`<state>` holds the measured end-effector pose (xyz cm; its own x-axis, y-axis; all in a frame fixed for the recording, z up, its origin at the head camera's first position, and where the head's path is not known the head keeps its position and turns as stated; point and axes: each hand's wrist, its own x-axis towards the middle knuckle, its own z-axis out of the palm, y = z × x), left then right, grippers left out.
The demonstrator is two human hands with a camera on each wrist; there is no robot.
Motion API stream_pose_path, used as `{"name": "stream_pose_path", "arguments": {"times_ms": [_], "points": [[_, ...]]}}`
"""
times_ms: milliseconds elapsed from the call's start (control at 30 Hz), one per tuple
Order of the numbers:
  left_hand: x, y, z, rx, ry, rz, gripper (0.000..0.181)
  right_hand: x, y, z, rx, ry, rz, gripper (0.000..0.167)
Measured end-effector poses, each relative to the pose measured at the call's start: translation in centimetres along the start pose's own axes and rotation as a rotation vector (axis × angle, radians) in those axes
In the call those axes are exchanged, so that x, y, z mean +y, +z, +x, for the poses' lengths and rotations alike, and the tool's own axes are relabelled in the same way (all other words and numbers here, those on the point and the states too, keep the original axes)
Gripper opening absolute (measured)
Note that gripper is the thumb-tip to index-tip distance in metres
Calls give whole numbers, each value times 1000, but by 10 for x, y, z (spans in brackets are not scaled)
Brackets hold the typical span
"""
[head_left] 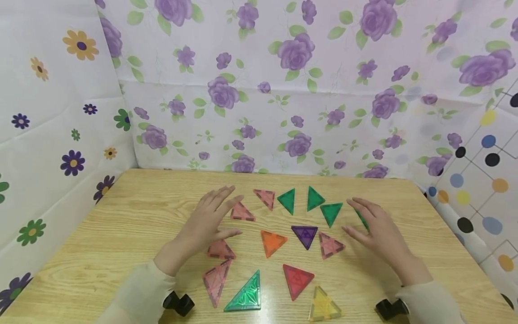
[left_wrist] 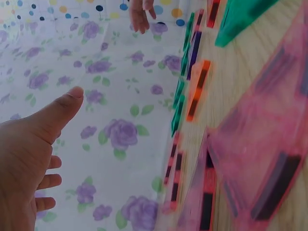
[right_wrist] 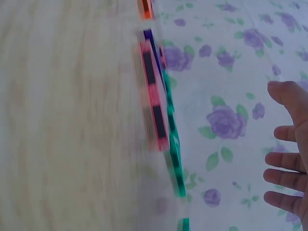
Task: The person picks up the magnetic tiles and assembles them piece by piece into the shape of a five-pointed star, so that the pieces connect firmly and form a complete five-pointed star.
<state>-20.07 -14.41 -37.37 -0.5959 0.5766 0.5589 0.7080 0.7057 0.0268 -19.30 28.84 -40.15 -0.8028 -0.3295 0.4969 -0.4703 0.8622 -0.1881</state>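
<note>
Flat translucent triangle tiles lie spread over the wooden table. My left hand [head_left: 204, 222] hovers at the left of them with fingers extended and holds nothing. It partly covers a pink triangle [head_left: 221, 249], and another pink triangle [head_left: 243, 212] lies by its fingertips. On the right, my right hand [head_left: 378, 229] is also spread and holds nothing. A green triangle [head_left: 361, 219] lies partly hidden behind it, and a pink star-patterned triangle [head_left: 331, 245] is left of its thumb. Between the hands are an orange triangle [head_left: 273, 243] and a purple triangle [head_left: 305, 235].
Nearer the front lie a long pink triangle [head_left: 216, 281], a large green triangle [head_left: 247, 294], a red triangle [head_left: 297, 280] and a yellow triangle [head_left: 323, 305]. Farther back are several green triangles [head_left: 332, 212] and a pink one [head_left: 266, 198]. Flowered cloth [head_left: 259, 130] hangs behind the table [head_left: 133, 225].
</note>
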Motion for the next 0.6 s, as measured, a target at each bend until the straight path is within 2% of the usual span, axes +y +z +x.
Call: {"name": "stream_pose_path", "arguments": {"times_ms": [200,333,467,600], "points": [[14,5,7,64,124,-38,77,-24,-3,-5,114,-38,80,58],[22,10,11,98,173,-72,77,-40,-4,-8,168,-84,92,56],[32,17,13,79,179,-130,76,-57,-3,-13,174,-127,122,55],[44,27,12,55,188,-174,74,-73,2,-20,136,-147,197,50]]}}
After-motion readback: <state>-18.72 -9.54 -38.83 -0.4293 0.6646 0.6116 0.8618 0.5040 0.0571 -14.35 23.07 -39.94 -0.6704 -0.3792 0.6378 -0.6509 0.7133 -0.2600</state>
